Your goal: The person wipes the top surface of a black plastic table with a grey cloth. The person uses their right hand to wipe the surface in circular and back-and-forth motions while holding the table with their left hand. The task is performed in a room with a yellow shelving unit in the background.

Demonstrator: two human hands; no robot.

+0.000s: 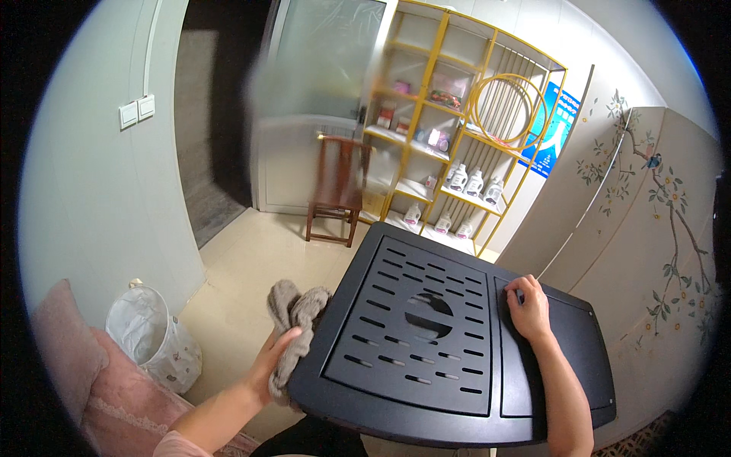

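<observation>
A black tray table with a slotted panel and a round opening fills the lower middle. My left hand grips a bunched grey-brown cloth against the table's left edge. On the panel at the right, my right hand rests with its fingers curled at the top seam of the smooth section. A small dark gap shows beside its thumb; whether those fingers pinch anything is hidden.
A lined waste bin and a pink covered seat are at the left. Beyond stand a wooden chair and a gold-framed shelf with bottles. A floral folding screen is at the right.
</observation>
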